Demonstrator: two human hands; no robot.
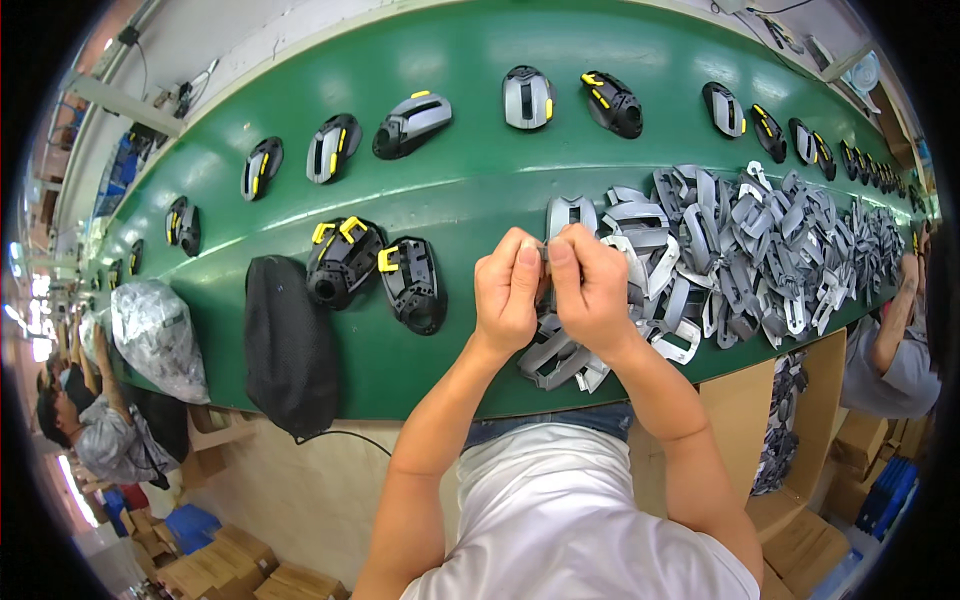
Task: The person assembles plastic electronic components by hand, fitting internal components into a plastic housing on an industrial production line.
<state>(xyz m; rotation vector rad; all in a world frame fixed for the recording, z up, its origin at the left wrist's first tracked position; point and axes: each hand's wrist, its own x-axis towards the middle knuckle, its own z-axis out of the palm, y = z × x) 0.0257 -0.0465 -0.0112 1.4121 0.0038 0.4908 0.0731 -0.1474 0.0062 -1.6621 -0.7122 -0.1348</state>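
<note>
Over the green table, my left hand (pixel 507 290) and my right hand (pixel 594 288) are held close together, both closed with thumbs on top. Between the thumb tips shows a bit of a small grey plastic piece (pixel 545 254), pinched by both hands and mostly hidden by the fingers. Just beyond my right hand is a grey plastic cover (pixel 572 212); whether it touches the fingers I cannot tell. A heap of grey plastic covers (pixel 740 255) spreads to the right, some under my wrists. Left of my hands lie two black housings with yellow clips, one (pixel 345 262) beside another (pixel 413 285).
A black fabric-covered object (pixel 290 345) and a clear plastic bag (pixel 158 335) lie at the left near edge. Grey-black assembled units, such as one (pixel 527 98), line the table's far part (pixel 460 60). An open carton (pixel 800 430) of parts stands at right. Other people sit on both sides.
</note>
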